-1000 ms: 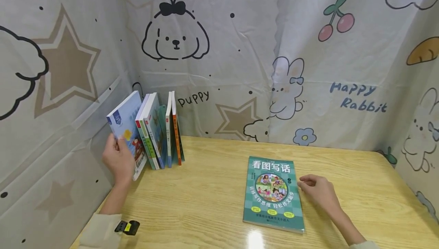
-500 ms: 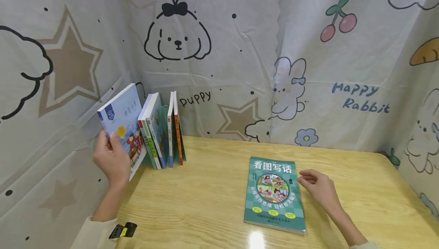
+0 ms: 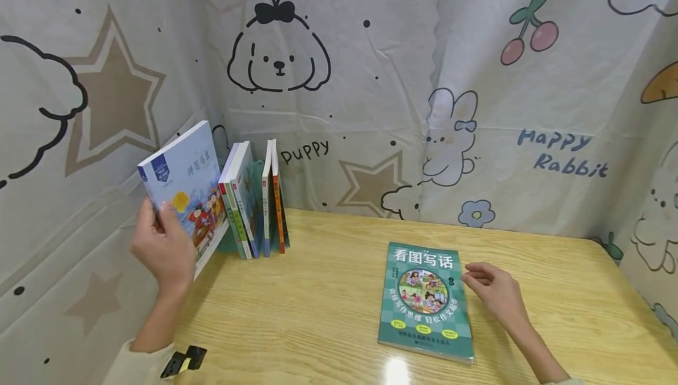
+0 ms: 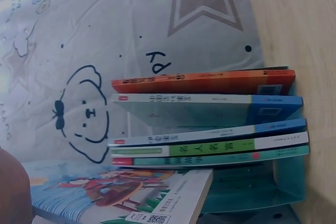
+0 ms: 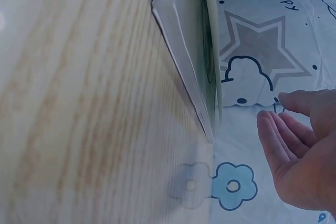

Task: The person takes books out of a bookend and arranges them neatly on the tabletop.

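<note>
My left hand (image 3: 164,249) grips a light blue picture book (image 3: 185,182) by its near edge, thumb on the cover, tilted beside the standing books. In the left wrist view the same book (image 4: 121,195) lies below the row, with part of the hand (image 4: 13,190) at the left edge. A green book (image 3: 426,302) lies flat on the table. Just off its right edge is my right hand (image 3: 500,296), fingers slightly bent and holding nothing; the right wrist view shows this hand (image 5: 302,150) apart from the green book (image 5: 197,51).
Several thin books (image 3: 243,208) stand upright at the back left, in a teal holder (image 4: 291,182) with a gap beside them. Printed cloth (image 3: 371,79) hangs behind and at both sides of the wooden table (image 3: 318,291).
My left hand has drawn the light blue book left and nearer, away from the standing row, showing more of its cover. The right hand has barely moved; its fingers are slightly raised.
</note>
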The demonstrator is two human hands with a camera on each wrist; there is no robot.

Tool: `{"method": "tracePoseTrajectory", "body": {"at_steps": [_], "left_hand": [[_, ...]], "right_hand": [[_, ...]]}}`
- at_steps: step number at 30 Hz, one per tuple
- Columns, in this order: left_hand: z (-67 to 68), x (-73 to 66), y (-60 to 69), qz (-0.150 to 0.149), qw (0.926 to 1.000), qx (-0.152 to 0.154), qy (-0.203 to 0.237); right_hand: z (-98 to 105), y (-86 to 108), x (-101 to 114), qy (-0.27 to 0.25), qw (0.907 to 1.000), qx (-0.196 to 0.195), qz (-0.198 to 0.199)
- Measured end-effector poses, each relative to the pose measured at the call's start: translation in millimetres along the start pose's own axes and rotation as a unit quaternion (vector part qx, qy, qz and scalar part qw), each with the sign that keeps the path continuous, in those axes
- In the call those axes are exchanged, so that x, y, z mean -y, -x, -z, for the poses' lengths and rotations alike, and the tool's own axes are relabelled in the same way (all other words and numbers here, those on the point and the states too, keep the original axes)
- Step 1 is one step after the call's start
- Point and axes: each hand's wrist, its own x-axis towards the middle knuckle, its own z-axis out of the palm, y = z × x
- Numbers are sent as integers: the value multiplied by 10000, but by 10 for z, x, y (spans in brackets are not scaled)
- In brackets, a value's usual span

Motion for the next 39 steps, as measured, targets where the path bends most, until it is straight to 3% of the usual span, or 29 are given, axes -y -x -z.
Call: {"method": "tracePoseTrajectory", "body": {"at_steps": [5,13,20,26,33,39], "left_hand": [[69,-81,-13,-319,9993,-97,156],[121,-244,-63,-326,9986,-313,275],[136,-452,-11,-853,9947,-266,505],[90,-522,45,-921,9913,31,941],[87,-579,156,-469,9919,564,1042],[68,-611,274,-295,9809,1159,1534]], "right_hand": [[4,0,-6,3,10000,-5,-17],[0,17,-7,-25,10000,-30,-38],[17,24,-5,-21,10000,-43,2],[36,13,37,-81,9999,-98,99],[45,13,110,-196,9995,-102,235],[24,12,172,-347,9980,-257,463]]}}
